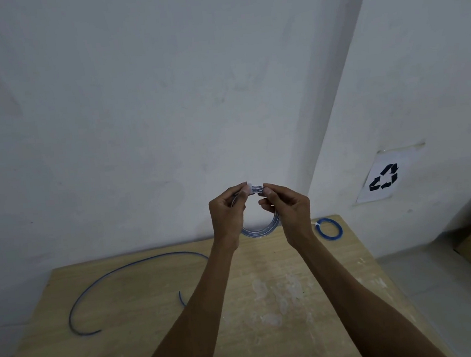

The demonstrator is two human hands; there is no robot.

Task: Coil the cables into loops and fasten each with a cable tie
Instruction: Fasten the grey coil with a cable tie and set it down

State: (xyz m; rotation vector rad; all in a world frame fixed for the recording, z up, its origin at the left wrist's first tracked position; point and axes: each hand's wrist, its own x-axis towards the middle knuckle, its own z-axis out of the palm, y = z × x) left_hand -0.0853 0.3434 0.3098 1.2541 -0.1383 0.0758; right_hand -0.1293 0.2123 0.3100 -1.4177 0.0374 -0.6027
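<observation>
Both arms reach forward, raised above the worktop [145, 327]. Left hand [227, 212] and right hand [288, 207] pinch the top of the coil [260, 229], which hangs between them.

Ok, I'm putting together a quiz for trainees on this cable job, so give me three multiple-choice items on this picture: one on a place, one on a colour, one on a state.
1. Where does the tied coil lie?
A) at the far right corner of the table
B) on the floor
C) at the table's near left corner

2. What colour is the loose cable?
A) red
B) blue
C) yellow

3. How is the held coil supported?
A) flat on the table, untouched
B) by one hand alone
C) by both hands, raised off the table

Answers:
1 A, it rests at the table's far right edge.
2 B, its curve on the wood is blue.
3 C, the left hand and right hand pinch its top by the white cable tie.
</observation>
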